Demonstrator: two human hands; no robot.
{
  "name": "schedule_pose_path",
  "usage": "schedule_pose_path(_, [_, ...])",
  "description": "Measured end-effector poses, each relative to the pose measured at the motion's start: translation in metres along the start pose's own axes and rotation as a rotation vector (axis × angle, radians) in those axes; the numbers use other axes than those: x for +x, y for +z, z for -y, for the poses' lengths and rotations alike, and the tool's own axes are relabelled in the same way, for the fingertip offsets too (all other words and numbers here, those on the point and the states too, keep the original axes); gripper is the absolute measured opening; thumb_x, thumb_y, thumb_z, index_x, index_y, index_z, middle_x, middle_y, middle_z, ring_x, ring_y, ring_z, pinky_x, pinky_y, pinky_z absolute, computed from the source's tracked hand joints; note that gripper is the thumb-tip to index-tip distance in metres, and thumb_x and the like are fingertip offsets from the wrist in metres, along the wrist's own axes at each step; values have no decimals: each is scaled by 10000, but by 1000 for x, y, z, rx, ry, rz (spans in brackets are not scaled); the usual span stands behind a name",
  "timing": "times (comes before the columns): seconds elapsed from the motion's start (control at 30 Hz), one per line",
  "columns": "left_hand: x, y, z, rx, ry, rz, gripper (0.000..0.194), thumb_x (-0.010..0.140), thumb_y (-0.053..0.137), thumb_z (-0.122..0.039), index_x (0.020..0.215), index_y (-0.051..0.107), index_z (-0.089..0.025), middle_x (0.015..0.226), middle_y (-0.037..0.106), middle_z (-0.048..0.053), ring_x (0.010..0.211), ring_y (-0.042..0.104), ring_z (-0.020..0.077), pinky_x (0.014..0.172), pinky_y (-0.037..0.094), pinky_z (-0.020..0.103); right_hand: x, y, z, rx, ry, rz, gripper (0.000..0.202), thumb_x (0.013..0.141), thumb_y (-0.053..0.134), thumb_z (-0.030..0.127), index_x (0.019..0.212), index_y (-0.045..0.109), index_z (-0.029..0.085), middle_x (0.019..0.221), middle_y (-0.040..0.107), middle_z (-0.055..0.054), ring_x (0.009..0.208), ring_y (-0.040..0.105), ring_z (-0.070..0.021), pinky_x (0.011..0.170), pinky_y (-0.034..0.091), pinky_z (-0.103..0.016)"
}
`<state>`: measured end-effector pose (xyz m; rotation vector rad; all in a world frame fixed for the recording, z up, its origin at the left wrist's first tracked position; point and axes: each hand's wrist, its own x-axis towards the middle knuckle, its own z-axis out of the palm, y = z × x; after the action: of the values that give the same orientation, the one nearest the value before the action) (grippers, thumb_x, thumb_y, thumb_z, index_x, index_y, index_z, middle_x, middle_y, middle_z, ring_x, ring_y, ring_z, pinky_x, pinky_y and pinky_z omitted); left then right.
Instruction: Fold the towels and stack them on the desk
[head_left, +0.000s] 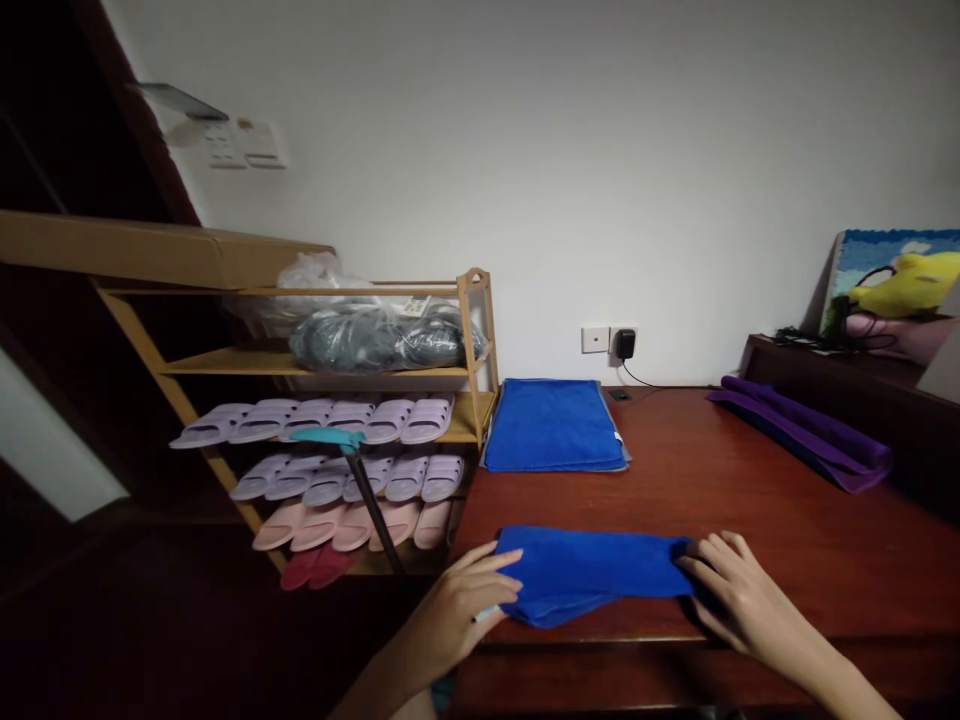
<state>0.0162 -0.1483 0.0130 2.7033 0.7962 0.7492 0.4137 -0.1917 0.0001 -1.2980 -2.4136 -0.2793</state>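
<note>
Head view: your left hand (457, 608) holds the left end of the blue cloth (592, 565), fingers over the top, thumb low by a small white tag. Your right hand (739, 592) is curled narrow on the right end, cloth gathered at the fingers; the exact pinch is lost in shadow. The cloth is folded into a long strip along the table's (675, 480) near edge, starting by the near left corner, with a loose flap hanging out toward you on its left half. Behind it, well apart, a blue stack (551, 425) of flat cloths lies at the far left corner, grayish at the borders. A purple roll (799, 430), dark blue underneath, lies slantwise near the right edge.

Past the right edge, a dark ledge (825, 365) carries a yellow plush (911, 285) and a blue picture (866, 265). On the wall behind the far edge, a black charger (625, 344) sits in a socket. Left of the table, a wooden rack (474, 330) holds rows of slippers (427, 418), a clear-wrapped bundle (382, 335) and a long box (150, 250); a teal-topped handle (330, 437) stands before it.
</note>
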Motion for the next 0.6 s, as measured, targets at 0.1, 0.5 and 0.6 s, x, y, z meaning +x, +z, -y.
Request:
schedule_pose_path(0.1, [0, -10, 4, -8, 23, 54, 261, 840, 543, -87, 972, 689, -258, 1035, 719, 8, 1180, 553, 213, 1071, 340, 450, -1, -3, 8, 25, -20, -16, 282, 865, 504, 284, 1116, 618, 230, 1231, 592, -92, 1096, 551, -226, 950, 389, -424])
schedule_pose_path(0.5, [32, -21, 18, -287, -244, -278, 172, 861, 520, -186, 940, 673, -200, 988, 701, 40, 940, 635, 187, 861, 491, 313, 3, -10, 20, 391, 305, 10, 315, 883, 477, 405, 1115, 613, 241, 1001, 683, -55, 878, 644, -196, 799, 512, -313])
schedule_pose_path(0.6, [66, -15, 24, -362, -261, -413, 172, 874, 457, -185, 931, 620, -176, 915, 670, 34, 875, 628, 170, 812, 495, 284, 8, -6, 25, 580, 402, 11, 360, 887, 460, 434, 1145, 588, 218, 1081, 670, -63, 969, 633, -207, 881, 494, -315])
